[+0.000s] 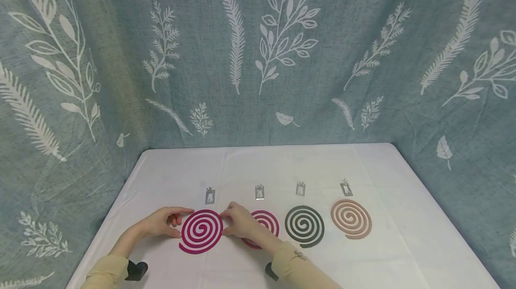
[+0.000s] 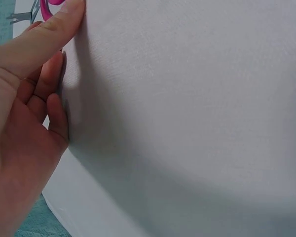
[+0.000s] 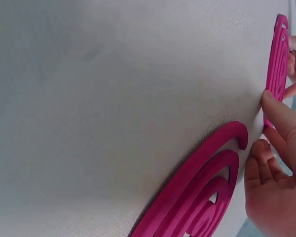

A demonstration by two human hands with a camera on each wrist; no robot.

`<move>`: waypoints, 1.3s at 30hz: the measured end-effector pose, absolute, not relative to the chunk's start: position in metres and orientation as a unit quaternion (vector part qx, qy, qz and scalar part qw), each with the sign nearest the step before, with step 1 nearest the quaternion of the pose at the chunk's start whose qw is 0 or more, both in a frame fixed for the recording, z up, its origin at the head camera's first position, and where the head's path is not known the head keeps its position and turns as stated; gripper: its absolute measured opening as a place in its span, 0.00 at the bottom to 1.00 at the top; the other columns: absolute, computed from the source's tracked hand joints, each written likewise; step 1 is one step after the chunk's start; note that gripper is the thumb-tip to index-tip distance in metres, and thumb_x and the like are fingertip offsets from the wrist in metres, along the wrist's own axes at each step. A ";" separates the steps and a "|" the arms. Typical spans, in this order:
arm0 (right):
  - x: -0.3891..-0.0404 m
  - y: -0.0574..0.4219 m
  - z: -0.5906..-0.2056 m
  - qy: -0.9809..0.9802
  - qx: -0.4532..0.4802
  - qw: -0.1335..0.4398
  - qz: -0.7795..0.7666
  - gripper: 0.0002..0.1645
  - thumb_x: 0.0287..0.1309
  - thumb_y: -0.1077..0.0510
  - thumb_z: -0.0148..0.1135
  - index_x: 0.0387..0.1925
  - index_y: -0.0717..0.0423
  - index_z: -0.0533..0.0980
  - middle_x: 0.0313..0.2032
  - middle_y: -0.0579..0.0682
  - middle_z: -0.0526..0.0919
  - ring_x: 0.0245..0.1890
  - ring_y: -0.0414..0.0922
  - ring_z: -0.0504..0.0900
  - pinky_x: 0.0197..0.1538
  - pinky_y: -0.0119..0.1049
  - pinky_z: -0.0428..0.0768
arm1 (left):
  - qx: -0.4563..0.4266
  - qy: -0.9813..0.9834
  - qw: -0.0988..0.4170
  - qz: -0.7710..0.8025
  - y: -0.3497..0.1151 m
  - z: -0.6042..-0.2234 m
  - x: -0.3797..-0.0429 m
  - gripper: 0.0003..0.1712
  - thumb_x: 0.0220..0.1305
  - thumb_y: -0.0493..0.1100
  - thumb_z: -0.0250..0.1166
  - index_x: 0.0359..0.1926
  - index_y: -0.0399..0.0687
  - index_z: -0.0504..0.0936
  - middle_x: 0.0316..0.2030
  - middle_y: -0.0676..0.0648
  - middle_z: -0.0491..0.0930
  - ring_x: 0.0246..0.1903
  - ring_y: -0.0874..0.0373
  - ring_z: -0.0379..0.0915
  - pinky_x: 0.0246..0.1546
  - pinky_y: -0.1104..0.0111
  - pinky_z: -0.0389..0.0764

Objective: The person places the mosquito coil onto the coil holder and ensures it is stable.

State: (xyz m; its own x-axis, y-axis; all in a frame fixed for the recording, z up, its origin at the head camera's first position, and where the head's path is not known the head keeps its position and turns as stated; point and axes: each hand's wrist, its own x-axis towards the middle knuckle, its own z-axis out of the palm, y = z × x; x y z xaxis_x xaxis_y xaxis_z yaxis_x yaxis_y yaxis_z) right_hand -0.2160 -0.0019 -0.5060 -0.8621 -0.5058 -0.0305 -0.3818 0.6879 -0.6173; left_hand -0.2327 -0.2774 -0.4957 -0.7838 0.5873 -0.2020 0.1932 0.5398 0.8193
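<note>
A magenta mosquito coil (image 1: 202, 228) lies flat on the white table between my two hands. My left hand (image 1: 161, 222) touches its left side, index finger stretched along the far edge and thumb at the near edge; its other fingers are bent loosely. On the opposite side, thumb and index finger of my right hand (image 1: 240, 222) meet the coil's right rim, spread slightly apart. A second magenta coil (image 1: 276, 227) lies partly hidden under my right hand and wrist. The right wrist view shows this second coil (image 3: 224, 133) close up.
A dark green coil (image 1: 303, 224) and a tan coil (image 1: 350, 216) continue the row to the right. Behind the row stand-like metal pieces lie spaced out: one (image 1: 207, 197) far left, others (image 1: 260, 198) further right. Patterned blue-green curtain (image 1: 250, 118) surrounds the table.
</note>
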 end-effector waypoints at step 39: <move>-0.214 -0.001 -0.510 0.910 -0.223 0.082 -0.339 0.23 0.47 0.57 0.72 0.48 0.57 0.80 0.36 0.47 0.76 0.36 0.37 0.72 0.46 0.26 0.75 | 0.198 0.789 0.308 0.493 -0.287 -0.499 -0.237 0.37 0.59 0.38 0.65 0.65 0.27 0.61 0.36 0.38 0.82 0.28 0.66 0.70 0.35 0.76 0.73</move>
State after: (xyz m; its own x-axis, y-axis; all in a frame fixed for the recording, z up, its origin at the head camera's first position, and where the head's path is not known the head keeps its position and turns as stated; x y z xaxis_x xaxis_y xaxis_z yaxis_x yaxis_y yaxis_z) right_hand -0.2139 -0.0013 -0.5104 -0.8874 -0.4610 0.0022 -0.3504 0.6713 -0.6532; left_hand -0.2367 -0.2871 -0.4991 -0.7322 0.6157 -0.2913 0.0085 0.4358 0.9000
